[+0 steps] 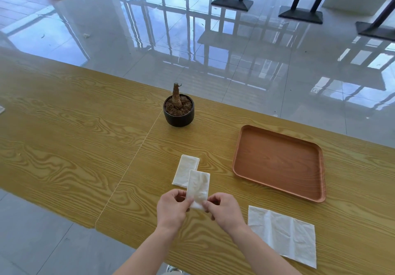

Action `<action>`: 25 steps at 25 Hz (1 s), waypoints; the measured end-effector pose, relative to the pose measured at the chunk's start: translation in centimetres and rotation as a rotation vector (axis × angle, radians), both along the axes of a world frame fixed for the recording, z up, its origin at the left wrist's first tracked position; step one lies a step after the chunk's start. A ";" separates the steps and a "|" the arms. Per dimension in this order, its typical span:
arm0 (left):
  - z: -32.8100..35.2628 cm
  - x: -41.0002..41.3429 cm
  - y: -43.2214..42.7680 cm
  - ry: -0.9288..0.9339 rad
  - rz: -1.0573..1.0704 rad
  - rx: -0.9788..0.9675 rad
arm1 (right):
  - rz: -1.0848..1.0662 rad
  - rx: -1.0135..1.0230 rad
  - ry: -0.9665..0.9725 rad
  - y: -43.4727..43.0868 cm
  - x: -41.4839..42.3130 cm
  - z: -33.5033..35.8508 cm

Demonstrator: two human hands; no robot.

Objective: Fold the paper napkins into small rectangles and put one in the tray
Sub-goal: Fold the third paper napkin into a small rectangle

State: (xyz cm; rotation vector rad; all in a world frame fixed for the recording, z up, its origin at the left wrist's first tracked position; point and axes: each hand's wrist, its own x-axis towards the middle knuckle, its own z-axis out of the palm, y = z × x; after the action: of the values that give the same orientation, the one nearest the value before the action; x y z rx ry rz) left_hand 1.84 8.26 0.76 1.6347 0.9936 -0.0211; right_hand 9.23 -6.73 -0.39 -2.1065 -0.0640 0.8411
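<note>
While pinching the near end of a folded napkin (198, 187) with the left hand (171, 208) and right hand (224, 209), fingers curled on its corners, holding it over the desk (74, 146), left of the tray (277, 161). Partly covering a second folded napkin (185, 171), flat, also left of the tray. Nearer than the tray, an unfolded napkin (284, 232) spread flat

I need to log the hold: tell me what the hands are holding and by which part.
The folded napkin is pinched at its near end: the left hand on its left corner, the right hand on its right.
</note>
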 end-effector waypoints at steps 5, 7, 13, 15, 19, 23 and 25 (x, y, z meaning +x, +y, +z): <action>-0.1 3.1 4.1 0.071 -0.039 0.126 | -0.025 -0.032 -0.013 4.5 2.2 -0.3; -0.4 4.3 5.4 0.098 -0.050 0.149 | -0.041 -0.055 -0.018 5.9 3.0 -0.6; -2.1 6.7 7.7 0.162 -0.125 0.194 | -0.109 -0.152 -0.015 8.3 4.3 -1.6; -2.5 6.9 8.1 0.178 -0.156 0.194 | -0.116 -0.177 -0.006 8.4 4.2 -1.8; -3.3 6.6 8.8 0.176 -0.197 0.180 | -0.133 -0.221 0.023 8.4 3.6 -2.2; -3.5 6.5 9.1 0.174 -0.211 0.186 | -0.105 -0.246 0.005 8.7 3.6 -2.3; -3.5 6.5 9.1 0.176 -0.211 0.194 | -0.073 -0.267 -0.029 8.9 3.7 -2.2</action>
State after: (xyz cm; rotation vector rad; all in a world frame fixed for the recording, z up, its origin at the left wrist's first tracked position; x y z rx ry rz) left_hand 8.31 17.32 -2.73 1.9368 0.9750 -0.2205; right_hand 12.88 2.13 -2.55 -2.3554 0.1161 0.8116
